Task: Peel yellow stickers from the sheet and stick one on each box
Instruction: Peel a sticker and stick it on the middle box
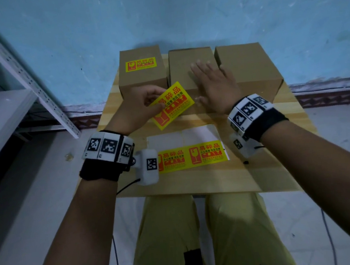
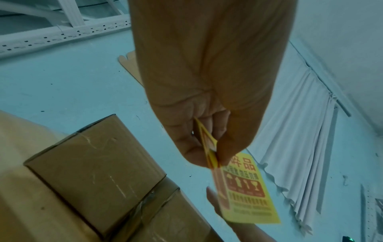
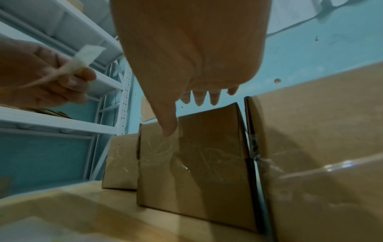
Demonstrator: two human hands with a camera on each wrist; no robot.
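Observation:
Three brown cardboard boxes stand in a row at the back of the wooden table (image 1: pixel 266 172). The left box (image 1: pixel 143 81) carries a yellow sticker (image 1: pixel 140 65) on top. The middle box (image 1: pixel 182 66) and right box (image 1: pixel 247 66) have bare tops. My left hand (image 1: pixel 143 105) pinches a peeled yellow sticker (image 1: pixel 172 105) by its edge, held tilted in front of the middle box; the same sticker (image 2: pixel 246 193) hangs from the thumb and fingers in the left wrist view. My right hand (image 1: pixel 212 83) is flat and spread over the middle box (image 3: pixel 199 163), fingers straight. The sticker sheet (image 1: pixel 191 150) lies near me with two yellow stickers left on it.
A white metal shelf rack (image 1: pixel 18 69) stands to the left of the table. A blue wall (image 1: pixel 178 13) rises right behind the boxes. My legs in khaki trousers (image 1: pixel 202 237) are under the table's near edge.

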